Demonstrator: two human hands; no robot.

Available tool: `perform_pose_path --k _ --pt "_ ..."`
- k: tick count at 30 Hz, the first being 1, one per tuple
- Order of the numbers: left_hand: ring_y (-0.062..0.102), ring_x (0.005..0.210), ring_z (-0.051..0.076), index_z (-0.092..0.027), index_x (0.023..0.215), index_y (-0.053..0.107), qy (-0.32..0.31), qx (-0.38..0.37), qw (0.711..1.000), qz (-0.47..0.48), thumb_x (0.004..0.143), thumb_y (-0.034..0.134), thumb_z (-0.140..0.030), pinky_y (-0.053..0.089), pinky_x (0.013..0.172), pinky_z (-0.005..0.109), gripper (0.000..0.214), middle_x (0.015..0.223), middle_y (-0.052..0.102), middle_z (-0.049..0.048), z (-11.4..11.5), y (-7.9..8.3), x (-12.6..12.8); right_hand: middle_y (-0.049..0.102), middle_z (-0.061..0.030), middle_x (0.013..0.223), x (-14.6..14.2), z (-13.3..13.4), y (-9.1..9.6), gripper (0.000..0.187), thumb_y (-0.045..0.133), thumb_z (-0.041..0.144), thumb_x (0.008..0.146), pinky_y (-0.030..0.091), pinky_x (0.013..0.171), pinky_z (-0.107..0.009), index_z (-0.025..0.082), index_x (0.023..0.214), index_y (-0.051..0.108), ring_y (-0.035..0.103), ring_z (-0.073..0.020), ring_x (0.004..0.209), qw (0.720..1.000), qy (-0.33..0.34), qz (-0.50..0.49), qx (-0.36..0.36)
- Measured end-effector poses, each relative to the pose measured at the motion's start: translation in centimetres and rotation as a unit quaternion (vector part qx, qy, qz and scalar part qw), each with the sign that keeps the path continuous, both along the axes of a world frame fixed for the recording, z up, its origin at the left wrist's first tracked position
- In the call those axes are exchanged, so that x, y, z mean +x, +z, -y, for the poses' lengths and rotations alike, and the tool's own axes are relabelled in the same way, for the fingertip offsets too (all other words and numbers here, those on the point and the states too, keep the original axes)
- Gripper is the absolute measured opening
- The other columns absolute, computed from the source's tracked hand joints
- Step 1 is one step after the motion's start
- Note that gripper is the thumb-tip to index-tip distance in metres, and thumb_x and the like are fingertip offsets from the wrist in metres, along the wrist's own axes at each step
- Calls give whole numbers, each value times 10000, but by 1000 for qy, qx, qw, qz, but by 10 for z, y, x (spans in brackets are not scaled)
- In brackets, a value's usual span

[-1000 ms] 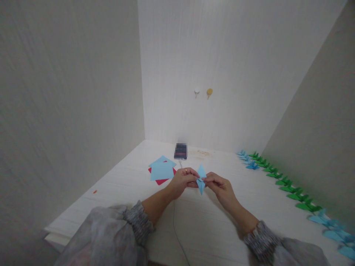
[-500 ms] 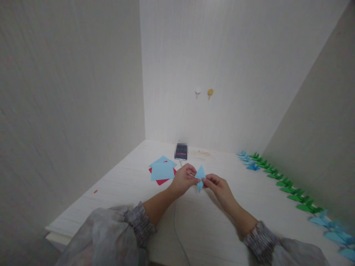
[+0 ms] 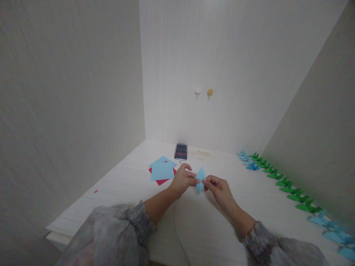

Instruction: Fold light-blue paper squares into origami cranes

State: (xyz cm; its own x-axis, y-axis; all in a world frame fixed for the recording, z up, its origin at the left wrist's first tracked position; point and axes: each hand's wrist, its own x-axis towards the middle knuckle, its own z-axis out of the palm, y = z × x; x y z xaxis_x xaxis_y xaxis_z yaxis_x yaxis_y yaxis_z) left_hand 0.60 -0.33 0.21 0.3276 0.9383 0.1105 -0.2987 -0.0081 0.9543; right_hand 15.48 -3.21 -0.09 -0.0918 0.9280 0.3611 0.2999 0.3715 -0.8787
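A small light-blue folded paper [image 3: 200, 174], shaped like a narrow diamond, is held upright above the table between both hands. My left hand [image 3: 182, 180] pinches its left side with thumb and index finger, the other fingers curled behind or lifted. On the opposite side my right hand [image 3: 219, 187] grips the edge near the middle, thumb in front and fingers bent. Left of my left hand lie loose sheets of paper [image 3: 162, 171], light blue over red. The back of the folded paper is hidden from me.
A phone [image 3: 181, 151] with a cable [image 3: 177, 232] rests near the back wall. Along the right side run rows of folded green paper birds [image 3: 287, 183] and blue paper birds [image 3: 337, 232]. An orange scrap [image 3: 95, 191] lies at left. Two hooks [image 3: 210, 92] hang on the wall.
The folded paper has dipped and tilted very slightly. My left fingers have shifted a little, the index finger now straighter against the paper; both hands keep their hold.
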Motion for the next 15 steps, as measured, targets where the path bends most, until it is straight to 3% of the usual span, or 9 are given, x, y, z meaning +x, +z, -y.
perform_pose_path --k 15 --pt "531 455 101 -190 776 272 10 38 999 -27 500 668 -214 421 488 226 483 535 563 -42 0 0 1 533 13 452 -2 -2 0 178 578 282 623 323 472 -214 137 519 585 444 -92 440 990 21 -92 -103"
